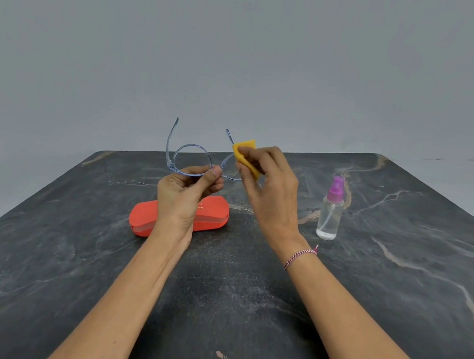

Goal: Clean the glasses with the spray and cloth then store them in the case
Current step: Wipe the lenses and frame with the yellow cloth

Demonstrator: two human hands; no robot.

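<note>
Clear blue-framed glasses point(191, 159) are held up above the table with their arms unfolded and pointing away from me. My left hand point(181, 199) pinches the lower rim of the left lens. My right hand point(270, 190) presses a folded yellow cloth point(245, 153) against the right lens, hiding most of it. The orange case point(145, 216) lies shut on the table under my left hand. A clear spray bottle point(330, 213) with a purple nozzle stands upright to the right.
The dark marble table point(243, 302) ends at a far edge just behind the glasses and at a near edge at the bottom right. A plain grey wall stands behind it. A woven bracelet point(299, 256) is on my right wrist.
</note>
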